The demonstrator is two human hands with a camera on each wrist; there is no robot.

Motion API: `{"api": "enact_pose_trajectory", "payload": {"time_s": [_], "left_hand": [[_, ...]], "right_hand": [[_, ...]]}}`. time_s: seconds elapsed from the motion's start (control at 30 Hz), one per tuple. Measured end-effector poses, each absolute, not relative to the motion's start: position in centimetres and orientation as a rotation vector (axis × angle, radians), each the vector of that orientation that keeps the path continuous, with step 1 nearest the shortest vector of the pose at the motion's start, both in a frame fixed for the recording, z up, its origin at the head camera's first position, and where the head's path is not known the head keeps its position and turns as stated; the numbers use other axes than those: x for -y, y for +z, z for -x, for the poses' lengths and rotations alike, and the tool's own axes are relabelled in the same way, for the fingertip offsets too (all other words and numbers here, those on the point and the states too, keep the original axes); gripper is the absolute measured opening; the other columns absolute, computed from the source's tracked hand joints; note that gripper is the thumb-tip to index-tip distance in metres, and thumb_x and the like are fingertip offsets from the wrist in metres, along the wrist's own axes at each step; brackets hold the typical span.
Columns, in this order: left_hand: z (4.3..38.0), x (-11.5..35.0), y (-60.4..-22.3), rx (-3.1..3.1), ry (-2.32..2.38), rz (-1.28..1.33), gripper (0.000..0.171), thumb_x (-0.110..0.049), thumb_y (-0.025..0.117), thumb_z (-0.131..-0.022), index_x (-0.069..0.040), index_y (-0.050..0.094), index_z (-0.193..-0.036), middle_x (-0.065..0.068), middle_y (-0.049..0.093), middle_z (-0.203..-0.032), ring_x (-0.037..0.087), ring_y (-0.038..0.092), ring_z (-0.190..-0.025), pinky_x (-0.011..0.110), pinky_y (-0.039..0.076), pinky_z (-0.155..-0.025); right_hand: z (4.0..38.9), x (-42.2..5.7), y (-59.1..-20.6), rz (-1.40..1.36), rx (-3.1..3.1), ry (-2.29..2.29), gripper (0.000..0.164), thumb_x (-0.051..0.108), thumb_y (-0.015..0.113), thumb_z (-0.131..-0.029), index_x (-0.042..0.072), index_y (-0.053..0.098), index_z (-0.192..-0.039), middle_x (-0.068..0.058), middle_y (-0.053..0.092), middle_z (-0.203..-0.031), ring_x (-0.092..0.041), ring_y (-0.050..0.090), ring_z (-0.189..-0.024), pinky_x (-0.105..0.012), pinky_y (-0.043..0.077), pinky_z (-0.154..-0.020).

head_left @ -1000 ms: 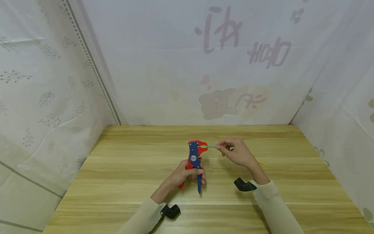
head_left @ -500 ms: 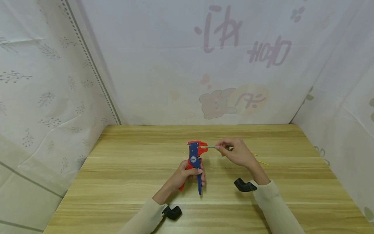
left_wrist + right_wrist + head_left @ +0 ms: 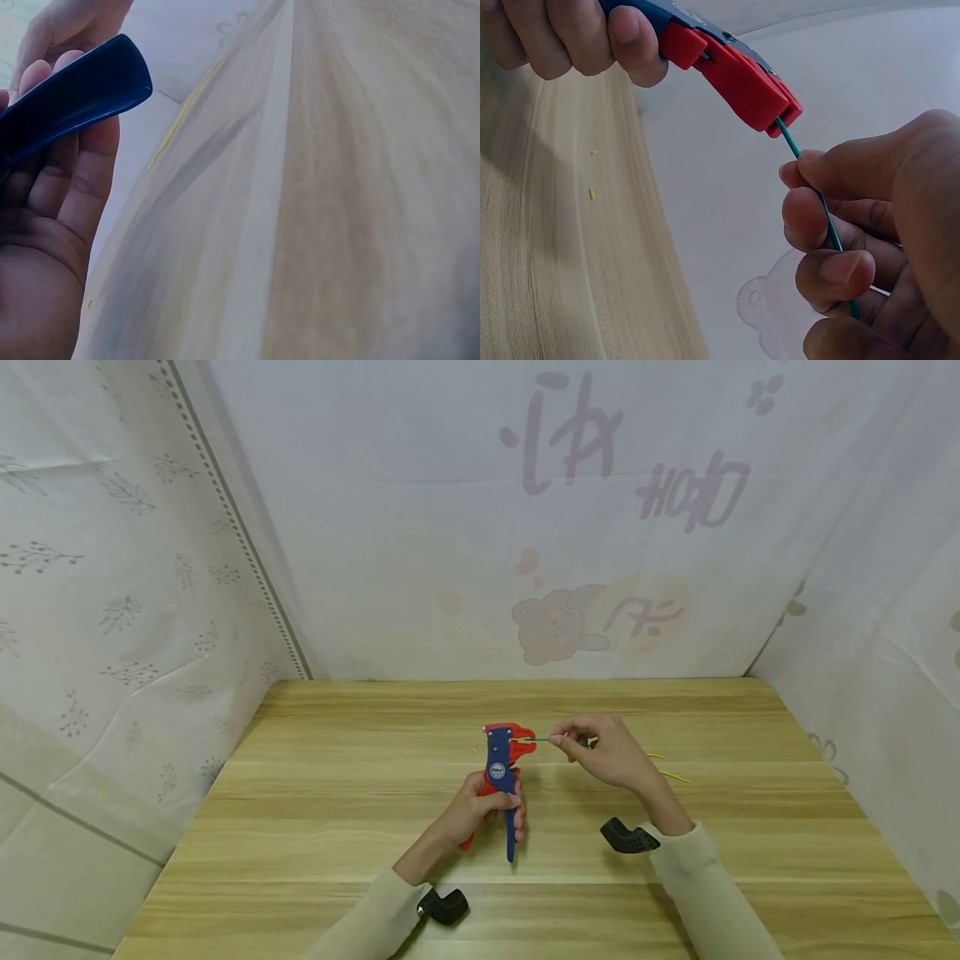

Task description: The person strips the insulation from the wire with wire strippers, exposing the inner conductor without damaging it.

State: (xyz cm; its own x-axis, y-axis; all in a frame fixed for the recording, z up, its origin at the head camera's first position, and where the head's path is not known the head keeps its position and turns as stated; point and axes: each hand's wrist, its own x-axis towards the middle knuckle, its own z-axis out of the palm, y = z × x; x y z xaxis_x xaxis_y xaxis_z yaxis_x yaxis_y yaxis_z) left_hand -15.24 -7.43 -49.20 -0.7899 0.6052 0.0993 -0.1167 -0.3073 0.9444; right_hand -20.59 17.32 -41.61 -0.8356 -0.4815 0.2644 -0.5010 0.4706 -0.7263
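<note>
In the head view my left hand (image 3: 467,817) grips a wire stripper (image 3: 497,760) with a blue body and red jaws, held upright over the table. One blue handle (image 3: 90,90) crosses the fingers in the left wrist view. My right hand (image 3: 606,752) pinches a thin green wire (image 3: 789,138) between thumb and forefinger, and its rear length runs along the curled fingers. The wire's front end goes in between the red jaws, where its tip is hidden in the right wrist view. Only a short stretch shows between fingertips and jaws.
Two yellow wires (image 3: 675,777) lie on the wooden table (image 3: 337,827) beyond the right wrist. Small yellow scraps (image 3: 592,194) lie left of the stripper. Black camera mounts (image 3: 444,907) sit at both wrists. Printed curtains (image 3: 405,527) hang behind and at the sides.
The stripper has shifted slightly right and toward me, and the right fingertips slightly left. The green wire's visible stretch between fingers and jaws is a little shorter. Both hands keep their holds.
</note>
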Motion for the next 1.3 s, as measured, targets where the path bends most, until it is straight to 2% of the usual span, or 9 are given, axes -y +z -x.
{"api": "enact_pose_trajectory", "payload": {"time_s": [0.1,0.17,0.43,0.53,0.73,1.03,1.1,1.2,1.3], "left_hand": [[15.21,7.43,-49.09,-1.482,2.138,-0.627,0.039,-0.009,0.057,-0.097,0.023,0.038,-0.107,-0.003,0.069,-0.074,0.012,0.071,-0.064,0.029,0.063,-0.066],[15.2,7.45,-49.04,-1.478,2.141,-0.63,0.042,-0.008,0.056,-0.098,0.026,0.034,-0.108,-0.003,0.068,-0.074,0.012,0.071,-0.064,0.029,0.063,-0.065],[15.23,7.52,-49.09,-1.468,2.149,-0.662,0.025,-0.004,0.055,-0.097,0.017,0.042,-0.102,-0.002,0.067,-0.073,0.012,0.07,-0.062,0.028,0.063,-0.063],[15.19,7.5,-49.12,-1.478,2.153,-0.661,0.022,-0.003,0.053,-0.097,0.016,0.043,-0.1,-0.003,0.065,-0.07,0.011,0.069,-0.06,0.027,0.062,-0.061],[14.86,7.28,-48.83,-1.53,2.157,-0.602,0.003,-0.003,0.051,-0.094,-0.002,0.051,-0.091,-0.005,0.062,-0.063,0.011,0.065,-0.053,0.027,0.06,-0.055],[14.53,6.6,-48.77,-1.629,2.224,-0.377,0.009,-0.003,0.05,-0.085,-0.009,0.051,-0.079,-0.007,0.053,-0.052,0.009,0.056,-0.042,0.023,0.052,-0.045],[14.69,6.75,-48.86,-1.639,2.217,-0.406,0.007,-0.003,0.051,-0.087,-0.008,0.053,-0.082,-0.007,0.057,-0.054,0.009,0.06,-0.046,0.025,0.055,-0.049],[15.0,7.14,-48.88,-1.608,2.184,-0.475,0.003,-0.005,0.054,-0.093,-0.002,0.054,-0.091,-0.005,0.065,-0.062,0.012,0.068,-0.055,0.029,0.061,-0.059],[15.13,7.4,-48.8,-1.553,2.17,-0.505,0.015,-0.005,0.056,-0.096,0.009,0.051,-0.098,-0.002,0.069,-0.069,0.014,0.072,-0.063,0.031,0.064,-0.067]], "right_hand": [[20.59,-17.36,-41.62,-0.898,2.678,1.336,0.009,0.019,0.069,-0.099,0.013,0.076,-0.099,0.005,0.064,-0.065,-0.007,0.057,-0.057,-0.021,0.041,-0.051],[20.6,-17.37,-41.61,-0.9,2.681,1.34,0.009,0.019,0.069,-0.099,0.013,0.076,-0.099,0.005,0.063,-0.065,-0.006,0.056,-0.056,-0.021,0.04,-0.051],[20.56,-17.36,-41.57,-0.897,2.685,1.345,0.01,0.02,0.069,-0.099,0.013,0.076,-0.099,0.005,0.063,-0.064,-0.006,0.056,-0.056,-0.02,0.038,-0.05],[20.56,-17.38,-41.61,-0.9,2.681,1.355,0.01,0.019,0.069,-0.099,0.012,0.076,-0.099,-0.001,0.064,-0.065,-0.006,0.056,-0.056,-0.02,0.038,-0.049],[20.57,-17.36,-41.67,-0.918,2.669,1.359,0.009,0.019,0.069,-0.099,0.012,0.076,-0.099,-0.007,0.066,-0.066,-0.005,0.056,-0.056,-0.021,0.038,-0.05],[20.75,-17.23,-41.91,-0.917,2.663,1.336,0.008,0.02,0.068,-0.1,0.016,0.075,-0.097,0.001,0.062,-0.063,-0.006,0.054,-0.055,-0.021,0.035,-0.049],[20.81,-17.22,-41.98,-0.903,2.668,1.322,0.008,0.021,0.068,-0.1,0.017,0.074,-0.098,0.005,0.061,-0.063,-0.006,0.054,-0.055,-0.02,0.034,-0.049],[20.8,-17.29,-41.88,-0.888,2.673,1.34,0.009,0.02,0.068,-0.1,0.015,0.074,-0.098,0.001,0.062,-0.064,-0.006,0.054,-0.055,-0.021,0.036,-0.049],[20.85,-17.3,-41.85,-0.897,2.659,1.345,0.008,0.019,0.068,-0.1,0.015,0.074,-0.098,-0.006,0.064,-0.065,-0.006,0.054,-0.056,-0.021,0.037,-0.049]]}}
